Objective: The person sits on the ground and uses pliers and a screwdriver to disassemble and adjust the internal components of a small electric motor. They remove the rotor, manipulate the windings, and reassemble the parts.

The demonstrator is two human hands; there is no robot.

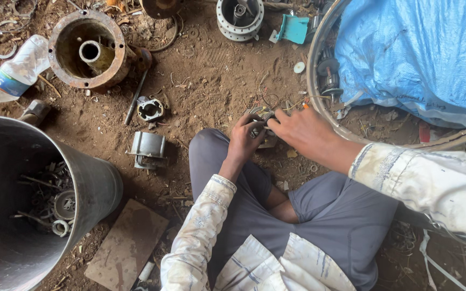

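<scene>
Left hand: the left hand (245, 136) is curled tightly round a small grey metal part with thin wires (261, 116), at frame centre, just above the raised knee.
Right hand: the right hand (304, 131) lies over the same part from the right, fingertips (280, 115) touching it; whether they pinch it or only press, I cannot tell.
Part's place: held just over the brown dirt floor (211, 81), near the rim of the large metal ring (315, 89) at upper right.
Wire risk: the thin wires look easy to snag or snap if the two hands pull apart.
Drop risk: a small piece slipping out would likely be lost among the scraps on the floor.
Cut risk: bare fingers on rough metal edges could be nicked.
Clutter: the grey metal bracket (148, 149) and the round coil piece (150, 109) lie left of the knee, near enough to be kicked.
</scene>
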